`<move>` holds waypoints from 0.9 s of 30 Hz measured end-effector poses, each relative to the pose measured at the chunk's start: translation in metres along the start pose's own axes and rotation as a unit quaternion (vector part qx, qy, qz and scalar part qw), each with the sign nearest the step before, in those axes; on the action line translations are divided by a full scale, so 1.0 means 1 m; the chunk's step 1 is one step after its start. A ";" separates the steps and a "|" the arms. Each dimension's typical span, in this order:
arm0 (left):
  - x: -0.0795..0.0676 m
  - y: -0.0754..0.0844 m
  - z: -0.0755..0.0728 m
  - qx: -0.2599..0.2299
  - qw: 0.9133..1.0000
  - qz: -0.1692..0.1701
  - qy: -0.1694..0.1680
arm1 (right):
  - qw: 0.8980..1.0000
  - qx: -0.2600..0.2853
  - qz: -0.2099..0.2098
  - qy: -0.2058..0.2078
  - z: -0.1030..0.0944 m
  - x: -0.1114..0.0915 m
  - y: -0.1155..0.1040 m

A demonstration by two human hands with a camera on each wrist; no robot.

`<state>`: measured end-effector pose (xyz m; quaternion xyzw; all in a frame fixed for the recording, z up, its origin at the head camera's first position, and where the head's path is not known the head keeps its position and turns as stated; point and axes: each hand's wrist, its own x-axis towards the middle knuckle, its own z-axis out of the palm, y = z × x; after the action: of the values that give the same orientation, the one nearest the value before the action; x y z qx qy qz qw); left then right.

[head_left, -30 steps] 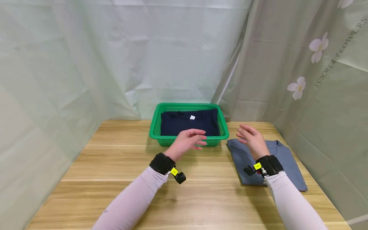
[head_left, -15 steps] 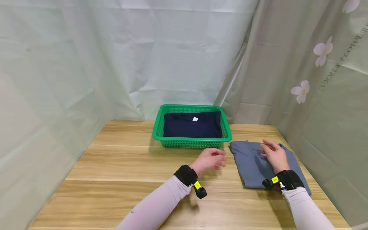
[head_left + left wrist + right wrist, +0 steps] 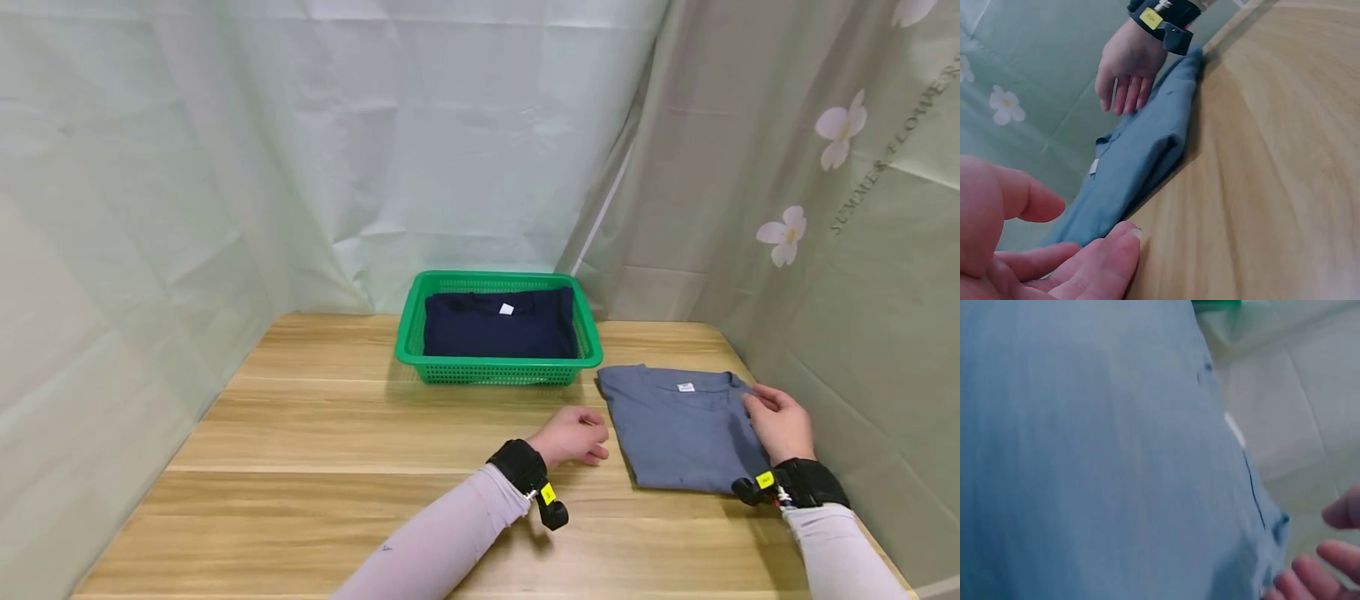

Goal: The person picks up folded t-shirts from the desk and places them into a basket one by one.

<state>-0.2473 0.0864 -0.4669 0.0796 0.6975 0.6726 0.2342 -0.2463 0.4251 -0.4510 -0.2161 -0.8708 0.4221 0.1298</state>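
Note:
A folded grey-blue T-shirt (image 3: 678,442) with a white neck label lies on the right part of the table. Just off its left edge is my left hand (image 3: 572,437); in the left wrist view its thumb and fingers (image 3: 1094,265) are apart, holding nothing. My right hand (image 3: 782,427) is at the shirt's right edge, near the shoulder corner. Its fingers hang fairly straight in the left wrist view, and whether they touch the cloth is unclear. The right wrist view shows the shirt (image 3: 1104,450) close up, with my fingertips (image 3: 1310,575) by its corner.
A green plastic basket (image 3: 498,362) stands at the back middle of the wooden table (image 3: 315,433). In it lies a folded navy garment (image 3: 498,335) with a white label. Pale curtains (image 3: 465,133) hang behind and along both sides.
Both hands have moved toward the right and nearer. The left came from before the basket to the shirt's left side, the right from over the shirt to its right edge. The shirt stays put.

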 end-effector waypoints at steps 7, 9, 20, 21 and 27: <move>0.002 -0.002 0.019 -0.022 1.000 -0.004 -0.004 | 0.992 -0.124 0.010 -0.004 -0.015 0.002 0.020; 0.002 -0.002 0.023 -0.032 0.999 -0.007 -0.001 | 0.991 -0.133 0.020 -0.014 -0.015 0.001 0.022; 0.005 -0.008 0.033 -0.052 0.998 -0.005 0.034 | 0.984 -0.161 0.039 -0.072 -0.011 -0.002 0.012; 0.005 -0.009 0.034 -0.049 0.998 -0.005 0.033 | 0.983 -0.165 0.039 -0.075 -0.010 -0.002 0.012; -0.001 -0.006 0.040 0.010 0.998 0.000 0.054 | 0.979 -0.181 0.023 -0.093 -0.010 -0.003 0.012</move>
<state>-0.2276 0.1213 -0.4723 0.0453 0.7160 0.6687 0.1953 -0.2365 0.4373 -0.4547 -0.2156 -0.9358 0.2789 -0.0024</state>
